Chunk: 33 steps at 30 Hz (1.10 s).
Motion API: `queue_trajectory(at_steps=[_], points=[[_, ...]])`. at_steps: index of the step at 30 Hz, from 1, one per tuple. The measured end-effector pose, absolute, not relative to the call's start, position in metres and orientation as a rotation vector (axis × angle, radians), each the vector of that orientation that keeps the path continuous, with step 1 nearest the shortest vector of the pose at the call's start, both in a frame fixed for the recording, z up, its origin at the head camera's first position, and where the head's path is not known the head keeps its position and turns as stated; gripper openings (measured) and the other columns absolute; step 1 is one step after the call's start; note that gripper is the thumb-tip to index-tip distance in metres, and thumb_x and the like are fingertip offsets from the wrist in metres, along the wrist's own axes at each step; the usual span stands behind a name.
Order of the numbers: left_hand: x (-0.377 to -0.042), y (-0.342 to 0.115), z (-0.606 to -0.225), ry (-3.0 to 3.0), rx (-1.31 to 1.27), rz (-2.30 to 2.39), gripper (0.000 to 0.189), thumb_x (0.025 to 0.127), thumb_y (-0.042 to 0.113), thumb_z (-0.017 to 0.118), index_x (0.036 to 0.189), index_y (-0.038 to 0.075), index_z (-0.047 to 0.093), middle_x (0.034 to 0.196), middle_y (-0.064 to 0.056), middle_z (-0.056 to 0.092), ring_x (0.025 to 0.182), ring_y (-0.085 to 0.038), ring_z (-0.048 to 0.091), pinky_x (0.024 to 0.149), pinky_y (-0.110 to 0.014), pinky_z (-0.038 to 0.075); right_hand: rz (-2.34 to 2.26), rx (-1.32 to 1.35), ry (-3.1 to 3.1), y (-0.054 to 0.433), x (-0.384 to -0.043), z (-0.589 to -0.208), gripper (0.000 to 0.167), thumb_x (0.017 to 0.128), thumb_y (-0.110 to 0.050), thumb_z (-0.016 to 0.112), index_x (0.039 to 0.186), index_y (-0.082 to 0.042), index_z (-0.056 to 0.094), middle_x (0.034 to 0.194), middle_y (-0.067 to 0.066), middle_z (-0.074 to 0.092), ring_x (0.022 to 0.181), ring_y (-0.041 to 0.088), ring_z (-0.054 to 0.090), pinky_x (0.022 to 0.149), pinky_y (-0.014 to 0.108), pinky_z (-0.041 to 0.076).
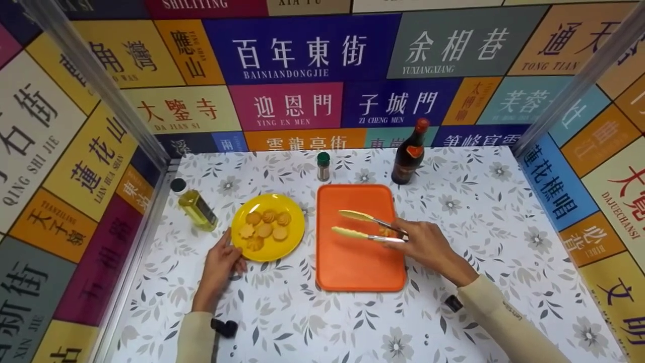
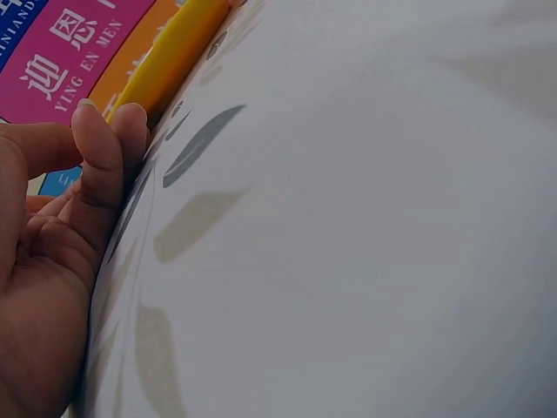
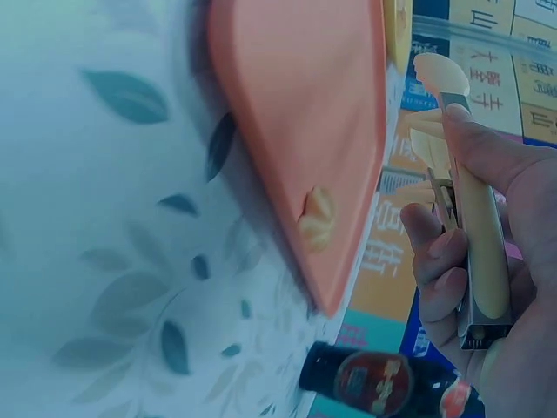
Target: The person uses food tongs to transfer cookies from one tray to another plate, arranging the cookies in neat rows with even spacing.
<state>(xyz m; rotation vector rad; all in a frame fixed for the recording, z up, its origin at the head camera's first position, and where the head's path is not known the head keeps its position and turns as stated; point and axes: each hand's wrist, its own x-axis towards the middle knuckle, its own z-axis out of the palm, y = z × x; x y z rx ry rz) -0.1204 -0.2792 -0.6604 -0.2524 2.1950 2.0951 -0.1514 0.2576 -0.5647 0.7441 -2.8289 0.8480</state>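
Observation:
My right hand grips a pair of tongs with yellow tips and metal arms, held over the orange tray. The tong tips stand apart with nothing between them. On the tray near its right edge lies one cookie, partly hidden behind the tongs in the head view. My left hand rests on the table at the near left rim of the yellow plate, its fingers loosely bent and right at the rim. Several round and flower-shaped cookies lie on that plate.
An oil bottle with a dark cap stands left of the plate. Behind the tray are a small green-capped jar and a dark bottle with a red cap. Printed panels enclose the floral-covered table at the back and sides.

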Motion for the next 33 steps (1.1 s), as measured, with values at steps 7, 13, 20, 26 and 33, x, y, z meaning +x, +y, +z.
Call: queue_trajectory(at_steps=[7, 13, 20, 26, 33], points=[[-0.121, -0.278, -0.663, 2.169, -0.272, 2.118, 0.072, 0.112, 0.004, 0.057, 0.177, 0.017, 0.027, 0.082, -0.027, 0.069, 0.059, -0.024, 0.064, 0.054, -0.031, 0.058, 0.808, 0.683, -2.811, 0.278, -0.145, -0.571, 0.031, 0.089, -0.037, 0.095, 0.099, -0.019, 0.071, 0.07, -0.01, 0.059, 0.059, 0.008, 0.051, 0.053, 0.028, 0.039], [-0.119, -0.278, -0.662, 2.173, -0.264, 2.111, 0.072, 0.113, 0.005, 0.057, 0.177, 0.014, 0.026, 0.082, -0.029, 0.069, 0.059, -0.024, 0.064, 0.054, -0.031, 0.058, 0.777, 0.652, -2.776, 0.292, -0.14, -0.578, 0.033, 0.084, -0.035, 0.098, 0.094, -0.022, 0.07, 0.068, -0.012, 0.059, 0.057, 0.005, 0.05, 0.052, 0.029, 0.04], [-0.121, -0.278, -0.66, 2.166, -0.309, 2.09, 0.071, 0.114, 0.01, 0.058, 0.177, 0.019, 0.027, 0.085, -0.028, 0.07, 0.06, -0.024, 0.064, 0.057, -0.032, 0.059, 0.774, 0.639, -2.773, 0.305, -0.135, -0.584, 0.031, 0.084, -0.034, 0.098, 0.1, -0.017, 0.078, 0.069, -0.014, 0.059, 0.057, 0.004, 0.05, 0.053, 0.028, 0.041], [-0.121, -0.279, -0.661, 2.149, -0.333, 2.091, 0.07, 0.114, 0.012, 0.058, 0.177, 0.02, 0.028, 0.086, -0.027, 0.07, 0.061, -0.024, 0.064, 0.057, -0.032, 0.059, 0.753, 0.622, -2.809, 0.313, -0.132, -0.585, 0.033, 0.084, -0.034, 0.099, 0.102, -0.016, 0.077, 0.068, -0.015, 0.052, 0.058, 0.008, 0.045, 0.054, 0.028, 0.037], [-0.122, -0.28, -0.66, 2.149, -0.326, 2.092, 0.07, 0.114, 0.011, 0.058, 0.176, 0.021, 0.029, 0.086, -0.026, 0.07, 0.061, -0.024, 0.064, 0.057, -0.031, 0.059, 0.673, 0.648, -2.81, 0.324, -0.132, -0.58, 0.031, 0.084, -0.033, 0.098, 0.101, -0.02, 0.075, 0.069, -0.015, 0.057, 0.057, 0.005, 0.046, 0.054, 0.028, 0.038]])
